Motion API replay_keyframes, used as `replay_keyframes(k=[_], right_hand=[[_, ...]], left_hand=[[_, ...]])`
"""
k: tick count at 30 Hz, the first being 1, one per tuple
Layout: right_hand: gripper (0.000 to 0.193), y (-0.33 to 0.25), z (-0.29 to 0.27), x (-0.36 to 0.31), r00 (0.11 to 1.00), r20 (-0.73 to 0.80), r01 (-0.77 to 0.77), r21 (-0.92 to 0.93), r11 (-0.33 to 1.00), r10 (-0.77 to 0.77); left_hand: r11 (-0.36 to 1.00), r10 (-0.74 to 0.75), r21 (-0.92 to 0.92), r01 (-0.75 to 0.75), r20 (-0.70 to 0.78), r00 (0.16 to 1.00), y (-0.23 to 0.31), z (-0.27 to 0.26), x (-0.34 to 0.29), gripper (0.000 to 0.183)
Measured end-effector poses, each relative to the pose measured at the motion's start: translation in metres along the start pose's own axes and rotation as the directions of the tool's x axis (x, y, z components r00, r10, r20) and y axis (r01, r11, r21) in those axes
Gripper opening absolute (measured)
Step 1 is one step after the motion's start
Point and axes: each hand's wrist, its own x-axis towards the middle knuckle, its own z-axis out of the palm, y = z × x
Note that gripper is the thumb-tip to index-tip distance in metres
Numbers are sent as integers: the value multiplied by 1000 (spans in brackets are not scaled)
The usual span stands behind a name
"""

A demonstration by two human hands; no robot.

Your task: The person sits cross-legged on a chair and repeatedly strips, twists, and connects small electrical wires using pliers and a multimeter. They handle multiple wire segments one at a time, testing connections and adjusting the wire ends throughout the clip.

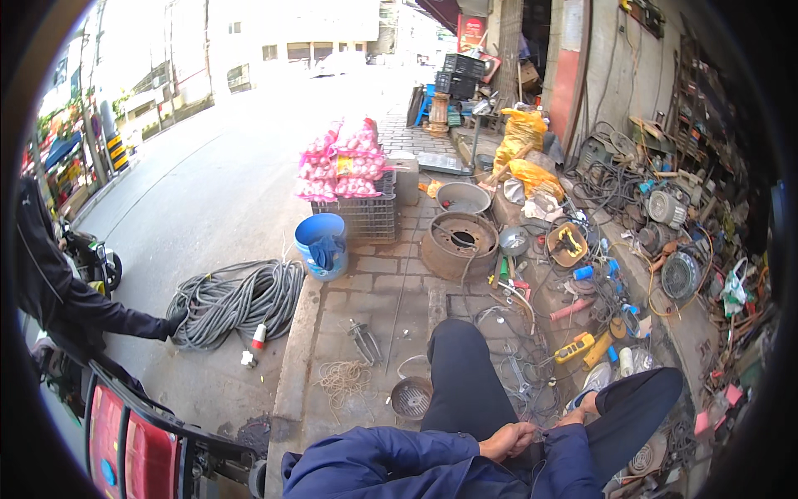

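My left hand (pixel 509 440) is closed low in front of my body, its fingers pinched together beside my left thigh. My right hand (pixel 569 417) is close to it, near my bent right leg, with its fingers curled. Whatever lies between the fingers is too small or hidden to name. Just beyond my hands, a few metal wrenches (pixel 521 376) lie on the paving among thin loose wires. A yellow pendant control box (pixel 574 348) rests farther out to the right. Near my left knee a round metal grille (pixel 411 397) sits on the bricks.
A rusty wheel rim (pixel 460 243), a blue bucket (pixel 322 246) and pink net bags (pixel 341 162) on a black crate stand ahead. At left another person's gloved hand (pixel 176 323) touches a coil of thick cable (pixel 237 303). Motors (pixel 667 209) and scrap crowd the right.
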Motion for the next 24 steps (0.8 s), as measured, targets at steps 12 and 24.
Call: replay_keyframes(k=[12, 24], right_hand=[[61, 18, 86, -99, 805, 445, -294, -275, 915, 393], [87, -14, 101, -157, 801, 476, -408, -11, 913, 364]], left_hand=[[757, 303, -573, -315, -120, 946, 107, -12, 74, 35], [450, 176, -689, -569, -556, 812, 119, -87, 115, 22]])
